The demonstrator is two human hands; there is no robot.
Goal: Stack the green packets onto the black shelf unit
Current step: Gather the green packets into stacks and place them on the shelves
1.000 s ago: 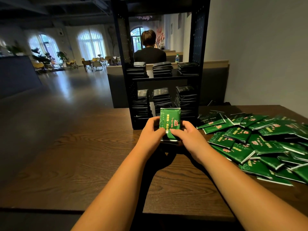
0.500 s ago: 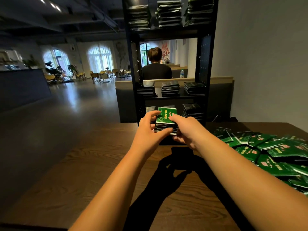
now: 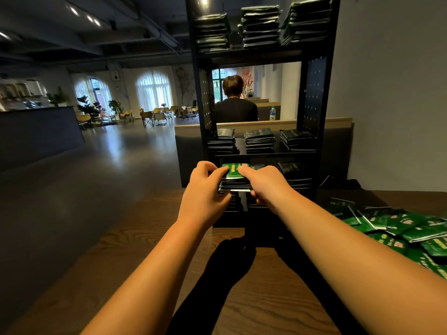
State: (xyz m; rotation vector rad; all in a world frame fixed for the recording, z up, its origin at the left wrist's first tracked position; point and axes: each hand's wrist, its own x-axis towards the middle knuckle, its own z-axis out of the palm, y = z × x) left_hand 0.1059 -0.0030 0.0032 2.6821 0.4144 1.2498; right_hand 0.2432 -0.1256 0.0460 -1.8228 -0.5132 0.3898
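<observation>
Green packets were the load, though the largest thing seen was the wooden table (image 3: 135, 274), which filled the lower frame. On it, toward twelve o'clock, the black shelf unit (image 3: 314, 97) was stood against the grey wall (image 3: 391, 93). Its top shelf was filled with three piles of packets (image 3: 260, 29), its middle shelf with three lower piles (image 3: 260, 140), and further piles were seen on the bottom shelf (image 3: 294, 175). A loose heap of green packets (image 3: 401, 228) was spread over the table at about three o'clock, well apart from the hands. Through the shelf's open back a seated person (image 3: 235, 105) was seen from behind.

A small stack of green packets (image 3: 234, 178) was held just in front of the lowest shelf, at twelve o'clock from the wearer. It was clasped from the nine o'clock side by the left hand (image 3: 205, 189) and from the three o'clock side by the right hand (image 3: 266, 184), the fingers of each being curled closed over its top and edges.
</observation>
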